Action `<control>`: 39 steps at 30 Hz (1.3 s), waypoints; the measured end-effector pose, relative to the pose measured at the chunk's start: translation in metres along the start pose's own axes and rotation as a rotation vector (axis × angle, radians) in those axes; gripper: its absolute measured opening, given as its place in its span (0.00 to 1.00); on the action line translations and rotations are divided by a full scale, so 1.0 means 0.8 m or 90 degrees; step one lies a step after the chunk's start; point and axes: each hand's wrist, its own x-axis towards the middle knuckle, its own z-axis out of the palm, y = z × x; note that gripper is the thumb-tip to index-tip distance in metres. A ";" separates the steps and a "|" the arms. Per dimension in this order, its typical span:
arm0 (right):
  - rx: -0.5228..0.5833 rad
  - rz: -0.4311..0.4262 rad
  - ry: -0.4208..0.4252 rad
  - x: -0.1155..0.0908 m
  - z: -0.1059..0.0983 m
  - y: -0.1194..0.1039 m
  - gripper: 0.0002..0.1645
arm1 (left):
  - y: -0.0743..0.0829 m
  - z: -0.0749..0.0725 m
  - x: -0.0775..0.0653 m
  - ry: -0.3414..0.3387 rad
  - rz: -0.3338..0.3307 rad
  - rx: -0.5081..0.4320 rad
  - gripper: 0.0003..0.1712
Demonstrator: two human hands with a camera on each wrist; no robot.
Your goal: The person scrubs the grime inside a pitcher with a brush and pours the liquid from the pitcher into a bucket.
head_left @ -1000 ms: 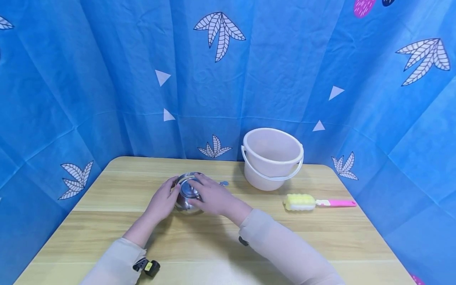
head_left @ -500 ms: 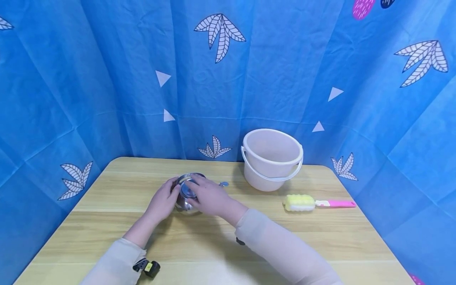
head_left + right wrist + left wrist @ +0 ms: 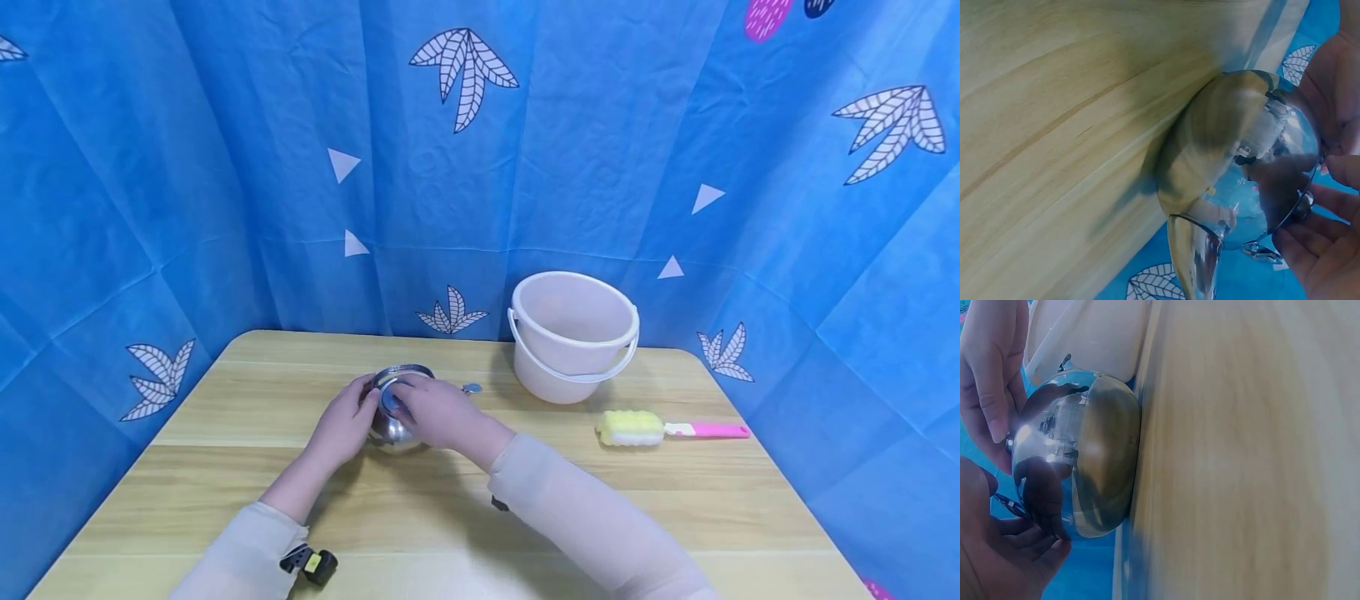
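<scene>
A shiny round stainless steel teapot [image 3: 393, 433] sits on the wooden table, left of the middle in the head view. Its spout [image 3: 1194, 259] shows at the bottom of the right wrist view. At the teapot's left side, my left hand [image 3: 347, 421] grips its handle, and the hand hides much of it. My right hand [image 3: 438, 412] reaches over the top, fingers bent at the lid [image 3: 388, 398]. In the right wrist view its thumb and fingers pinch around the lid's knob [image 3: 1304, 204].
A white bucket [image 3: 566, 367] with its bail handle hanging down stands at the back right. In front of it lies a sponge brush [image 3: 632, 427] with a pink handle. A blue patterned curtain [image 3: 450, 192] encloses the table's [image 3: 525, 467] back and sides.
My right hand has shifted slightly left and its fingers have curled in closer at the lid. The left hand and the teapot have stayed in place.
</scene>
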 end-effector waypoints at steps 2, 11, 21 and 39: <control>-0.005 0.006 -0.008 0.002 0.001 0.000 0.21 | 0.001 -0.001 0.000 0.003 0.001 0.006 0.31; -0.013 0.001 -0.014 0.014 0.003 0.004 0.16 | -0.003 0.002 0.002 0.008 -0.002 0.009 0.31; -0.031 0.009 -0.007 0.019 0.001 0.001 0.14 | -0.005 0.002 0.003 0.007 -0.008 0.013 0.31; -0.009 0.003 0.012 0.019 0.000 0.002 0.15 | 0.000 -0.001 0.000 0.001 -0.014 0.011 0.31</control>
